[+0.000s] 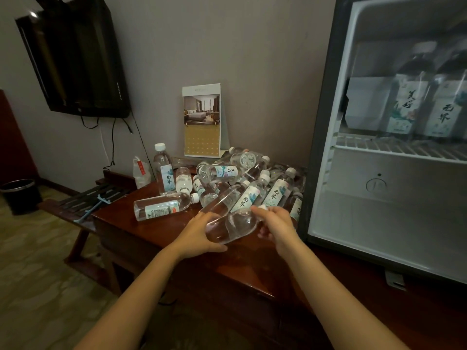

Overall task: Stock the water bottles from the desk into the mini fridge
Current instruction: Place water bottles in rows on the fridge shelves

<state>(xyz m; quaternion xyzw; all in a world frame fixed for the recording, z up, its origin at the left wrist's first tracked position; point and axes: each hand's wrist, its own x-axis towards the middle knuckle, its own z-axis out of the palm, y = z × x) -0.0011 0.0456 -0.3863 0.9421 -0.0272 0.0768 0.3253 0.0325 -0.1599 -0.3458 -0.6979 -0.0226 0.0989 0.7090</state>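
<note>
Both hands are on one bottle (233, 224). The left hand (199, 236) curls round its base end, and the right hand (276, 224) pinches it up by the white cap. It's held on its side just above the table (151, 231), at the near edge of the heap (242, 178) and a short reach from the mini fridge (321, 147) on the right.

How far along? Early, I'd say. Just two stocked bottles (404, 97) stand upright on the wire shelf (379, 147), blurred, and below that shelf I see none. Out on the table a good dozen or more lie criss-crossed, plus one upright bottle (163, 170) at the left and one lying apart (164, 205) nearer the front. So most of the job is left.

The bottles are clear, thin plastic with ribbed, waisted bodies. They're full of water, with white screw caps and pale paper labels carrying brush lettering. Being round and slick, they'll roll if the heap gets nudged. The table is dark red polished wood, glossy enough to catch the light. The fridge lining is smooth white plastic inside a dark frame.
</note>
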